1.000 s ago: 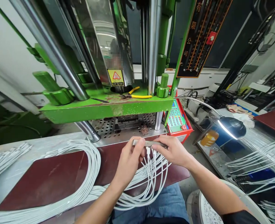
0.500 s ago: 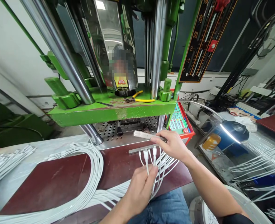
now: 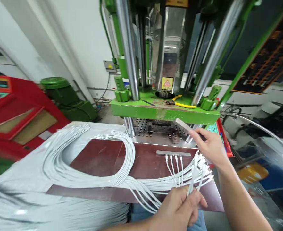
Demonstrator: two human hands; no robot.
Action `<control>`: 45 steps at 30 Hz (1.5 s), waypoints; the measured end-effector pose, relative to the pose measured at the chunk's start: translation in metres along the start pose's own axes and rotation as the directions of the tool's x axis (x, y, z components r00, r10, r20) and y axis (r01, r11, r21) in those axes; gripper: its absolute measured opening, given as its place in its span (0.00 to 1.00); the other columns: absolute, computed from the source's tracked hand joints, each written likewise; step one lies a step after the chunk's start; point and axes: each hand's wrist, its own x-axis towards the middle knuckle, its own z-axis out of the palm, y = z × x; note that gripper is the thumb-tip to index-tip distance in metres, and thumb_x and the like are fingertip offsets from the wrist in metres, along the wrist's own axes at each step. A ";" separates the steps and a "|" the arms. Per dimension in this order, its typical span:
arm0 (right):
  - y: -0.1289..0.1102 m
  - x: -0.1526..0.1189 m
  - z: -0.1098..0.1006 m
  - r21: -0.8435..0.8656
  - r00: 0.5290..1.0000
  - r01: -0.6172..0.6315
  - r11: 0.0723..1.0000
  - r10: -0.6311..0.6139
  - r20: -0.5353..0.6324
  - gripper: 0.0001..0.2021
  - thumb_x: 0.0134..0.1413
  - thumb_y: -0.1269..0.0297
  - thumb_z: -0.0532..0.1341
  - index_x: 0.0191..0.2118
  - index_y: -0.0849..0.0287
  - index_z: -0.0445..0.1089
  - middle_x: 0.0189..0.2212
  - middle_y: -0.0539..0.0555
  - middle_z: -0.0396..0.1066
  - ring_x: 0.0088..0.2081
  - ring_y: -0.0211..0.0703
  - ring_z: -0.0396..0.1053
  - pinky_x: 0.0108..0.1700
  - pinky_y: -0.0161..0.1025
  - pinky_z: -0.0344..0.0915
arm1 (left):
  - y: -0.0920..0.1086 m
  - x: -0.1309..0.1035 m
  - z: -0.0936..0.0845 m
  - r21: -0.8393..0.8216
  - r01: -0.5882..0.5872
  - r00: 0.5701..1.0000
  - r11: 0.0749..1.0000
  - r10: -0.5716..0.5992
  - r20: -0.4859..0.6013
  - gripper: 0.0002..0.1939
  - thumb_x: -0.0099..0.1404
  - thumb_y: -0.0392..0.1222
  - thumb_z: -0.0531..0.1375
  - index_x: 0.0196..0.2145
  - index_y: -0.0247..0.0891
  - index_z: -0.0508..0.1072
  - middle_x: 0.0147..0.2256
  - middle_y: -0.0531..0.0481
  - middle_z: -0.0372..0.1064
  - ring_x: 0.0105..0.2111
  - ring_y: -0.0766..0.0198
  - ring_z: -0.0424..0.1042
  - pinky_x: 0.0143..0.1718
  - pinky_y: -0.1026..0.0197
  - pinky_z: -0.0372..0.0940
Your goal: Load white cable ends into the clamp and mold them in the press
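My right hand is raised by the press's lower plate and grips a short grey metal bar. My left hand, near the bottom edge, is closed on a few white cables whose plug ends fan out to the right. A second metal bar lies flat on the dark red board, with several white cables plugged into its near edge. A large looped bundle of white cables sweeps across the board to the left.
The green vertical press with steel columns stands behind the board; yellow-handled pliers lie on its platen. A perforated steel plate sits under it. A red cabinet is at left, and a gooseneck lamp arm at right.
My view swung left. My left hand let go of the bar and dropped back with a few cables. One bar now lies on the board; my right hand lifted the other towards the press.
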 end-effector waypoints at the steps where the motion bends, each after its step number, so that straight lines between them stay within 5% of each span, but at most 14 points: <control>1: 0.003 0.003 0.002 -0.011 1.000 -0.015 1.000 0.015 0.021 0.19 0.57 0.48 0.55 0.30 0.59 0.71 0.19 0.46 0.65 0.21 0.34 0.58 0.26 0.32 0.53 | 0.003 -0.005 -0.006 0.053 -0.074 0.996 0.996 0.076 -0.042 0.22 0.69 0.52 0.44 0.31 0.34 0.68 0.16 0.57 0.55 0.15 0.71 0.53 0.20 0.66 0.53; 3: 0.008 0.005 0.011 -0.024 0.991 -0.025 0.999 0.028 0.130 0.20 0.57 0.47 0.53 0.31 0.58 0.72 0.19 0.47 0.65 0.21 0.35 0.58 0.25 0.33 0.53 | 0.012 -0.010 -0.031 0.239 -0.322 0.890 0.916 0.379 -0.252 0.20 0.70 0.48 0.43 0.29 0.37 0.66 0.20 0.52 0.61 0.20 0.68 0.60 0.24 0.64 0.59; 6: 0.012 0.005 0.036 -0.058 0.946 -0.018 0.998 0.035 0.323 0.23 0.57 0.44 0.51 0.32 0.57 0.73 0.21 0.49 0.69 0.23 0.38 0.63 0.27 0.34 0.55 | 0.034 -0.005 -0.101 0.696 -0.453 0.352 0.557 0.829 -0.435 0.17 0.70 0.46 0.44 0.30 0.38 0.66 0.27 0.47 0.68 0.29 0.62 0.68 0.34 0.59 0.62; 7: 0.014 0.004 0.047 -0.078 0.928 -0.017 0.997 0.044 0.369 0.24 0.57 0.44 0.50 0.31 0.57 0.73 0.21 0.50 0.70 0.24 0.39 0.64 0.28 0.35 0.55 | 0.040 -0.002 -0.131 0.810 -0.271 0.247 0.519 0.851 -0.463 0.18 0.69 0.46 0.44 0.31 0.38 0.67 0.29 0.45 0.69 0.31 0.61 0.69 0.36 0.58 0.62; 10: 0.023 0.007 0.080 -0.140 0.887 0.003 0.990 0.062 0.457 0.25 0.56 0.42 0.50 0.32 0.58 0.73 0.26 0.53 0.72 0.29 0.43 0.68 0.30 0.36 0.57 | 0.050 0.006 -0.222 0.713 0.440 0.134 0.546 0.745 -0.653 0.22 0.69 0.48 0.41 0.33 0.33 0.70 0.35 0.37 0.70 0.37 0.52 0.70 0.40 0.53 0.60; 12: 0.030 0.011 0.100 -0.190 0.876 0.059 0.980 0.040 0.481 0.22 0.54 0.42 0.54 0.38 0.57 0.71 0.32 0.55 0.74 0.35 0.47 0.70 0.33 0.37 0.59 | 0.045 0.007 -0.267 0.455 0.790 0.282 0.410 0.417 -0.864 0.25 0.66 0.52 0.42 0.31 0.32 0.71 0.31 0.34 0.71 0.36 0.45 0.71 0.36 0.51 0.61; 14: 0.035 0.017 0.117 -0.260 0.868 0.160 0.952 -0.010 0.497 0.20 0.55 0.46 0.56 0.43 0.57 0.68 0.35 0.56 0.74 0.37 0.49 0.71 0.35 0.38 0.60 | 0.034 0.006 -0.290 0.418 0.838 0.340 0.351 0.263 -0.903 0.24 0.60 0.57 0.51 0.24 0.31 0.72 0.22 0.34 0.70 0.29 0.41 0.71 0.30 0.50 0.62; 18: 0.036 0.029 0.143 -0.320 0.839 0.338 0.885 -0.129 0.529 0.16 0.59 0.52 0.55 0.42 0.61 0.66 0.35 0.58 0.73 0.36 0.48 0.71 0.36 0.38 0.62 | 0.011 0.007 -0.275 0.457 0.845 0.377 0.278 0.297 -0.877 0.30 0.62 0.60 0.45 0.28 0.29 0.73 0.27 0.29 0.71 0.33 0.36 0.70 0.33 0.45 0.61; 19: 0.035 0.031 0.148 -0.314 0.831 0.362 0.878 -0.151 0.535 0.15 0.59 0.53 0.55 0.41 0.61 0.66 0.36 0.58 0.72 0.38 0.48 0.70 0.37 0.39 0.62 | 0.007 0.009 -0.263 0.540 0.802 0.443 0.254 0.353 -0.824 0.30 0.64 0.58 0.43 0.31 0.30 0.73 0.30 0.30 0.71 0.36 0.39 0.70 0.36 0.46 0.62; 22: 0.033 0.035 0.161 -0.299 0.810 0.416 0.859 -0.201 0.550 0.14 0.59 0.55 0.56 0.39 0.63 0.67 0.38 0.60 0.70 0.44 0.50 0.66 0.42 0.40 0.61 | 0.002 0.020 -0.229 0.914 0.398 0.802 0.080 0.454 -0.389 0.23 0.67 0.52 0.43 0.39 0.35 0.71 0.40 0.38 0.71 0.45 0.51 0.67 0.47 0.53 0.59; 25: 0.032 0.036 0.171 -0.298 0.810 0.425 0.855 -0.213 0.546 0.16 0.59 0.54 0.56 0.40 0.65 0.67 0.39 0.62 0.67 0.46 0.51 0.63 0.46 0.43 0.60 | -0.005 0.026 -0.215 0.994 0.064 0.957 -0.085 0.289 -0.037 0.21 0.68 0.48 0.43 0.39 0.37 0.72 0.41 0.42 0.71 0.46 0.54 0.66 0.55 0.52 0.51; 33: 0.041 0.031 0.126 -0.221 0.861 0.310 0.925 -0.175 0.478 0.15 0.61 0.55 0.54 0.45 0.61 0.68 0.41 0.56 0.68 0.45 0.44 0.65 0.45 0.38 0.60 | -0.025 0.030 -0.231 0.912 0.297 0.934 -0.282 0.286 -0.216 0.20 0.67 0.48 0.45 0.33 0.33 0.72 0.33 0.37 0.71 0.40 0.44 0.68 0.51 0.40 0.50; 38: 0.062 0.013 0.075 -0.094 0.773 0.237 0.967 -0.129 0.621 0.10 0.60 0.60 0.56 0.39 0.59 0.71 0.36 0.53 0.72 0.38 0.41 0.68 0.41 0.37 0.61 | -0.018 0.043 -0.166 0.966 0.217 0.951 0.144 0.193 -0.242 0.20 0.67 0.52 0.45 0.27 0.39 0.67 0.30 0.44 0.70 0.32 0.54 0.69 0.36 0.56 0.59; 45: 0.076 -0.011 0.091 -0.149 0.782 0.311 0.939 -0.164 0.602 0.08 0.58 0.64 0.58 0.40 0.62 0.69 0.40 0.57 0.68 0.45 0.45 0.64 0.46 0.39 0.60 | -0.033 0.038 -0.085 0.749 0.196 0.975 0.633 -0.046 -0.216 0.21 0.65 0.54 0.48 0.21 0.40 0.63 0.21 0.52 0.65 0.23 0.62 0.65 0.28 0.60 0.54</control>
